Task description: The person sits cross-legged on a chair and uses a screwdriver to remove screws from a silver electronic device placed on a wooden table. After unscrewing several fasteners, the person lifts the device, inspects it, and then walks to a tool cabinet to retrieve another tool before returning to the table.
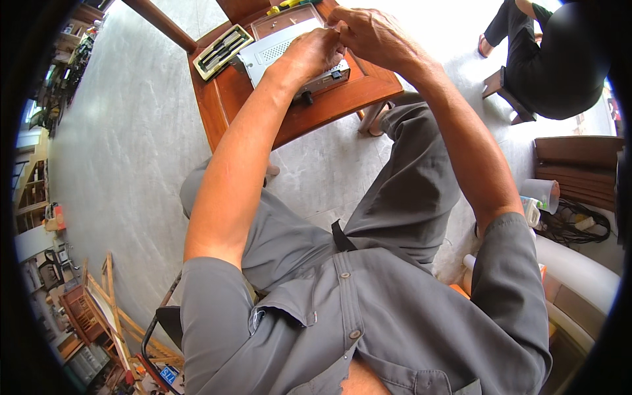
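A silver metal box (266, 51) with a patch of round vent holes lies on the reddish-brown wooden chair seat (289, 130). A black knob and a dark socket show on its near side. Over the box's right part, my left hand (315, 54) is closed, fingers pinched together. My right hand (372, 34) meets it at the fingertips, also closed. Whatever lies between the fingers is too small and too covered to make out. Left of the box sits an open cream case (222, 52) of dark slim tools.
Behind the metal box is a shallow tray (284, 21), with a yellow-green handled tool (289, 5) at its edge. To the right, a person in dark clothes (553, 69) sits on a low stool. Coiled black cable (582, 224) and a white roll (576, 263) lie at my right.
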